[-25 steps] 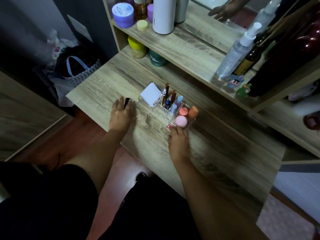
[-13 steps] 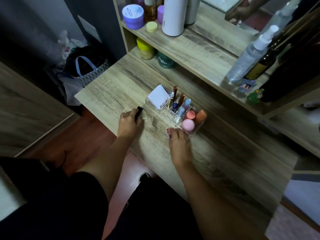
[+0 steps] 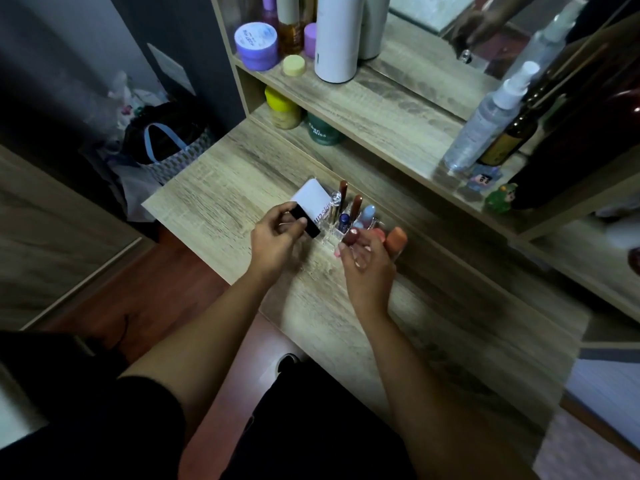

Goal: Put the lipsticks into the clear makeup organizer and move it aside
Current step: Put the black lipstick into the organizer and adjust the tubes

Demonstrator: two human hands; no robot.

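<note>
The clear makeup organizer (image 3: 328, 237) stands on the wooden desk (image 3: 221, 206). It holds a white box (image 3: 309, 199), several upright tubes (image 3: 356, 206) and an orange sponge (image 3: 395, 239). My left hand (image 3: 277, 242) is raised just left of the organizer, shut on a black lipstick (image 3: 305, 221) whose end points at the white box. My right hand (image 3: 367, 268) hovers over the organizer's near right corner and pinches a small maroon-tipped lipstick (image 3: 352, 236) at its fingertips. The right hand hides part of the organizer's front compartments.
A shelf unit rises behind the desk with a purple jar (image 3: 256, 45), a white bottle (image 3: 337, 36), a yellow jar (image 3: 282, 107), a green jar (image 3: 322, 131), a spray bottle (image 3: 485, 123) and small figurines (image 3: 500, 199). A bag (image 3: 169, 147) sits on the floor at left.
Both hands have lifted off the desk. The left picked up the black lipstick and brought it toward the organizer; the right rose from the desk edge with a lipstick at its fingertips.
</note>
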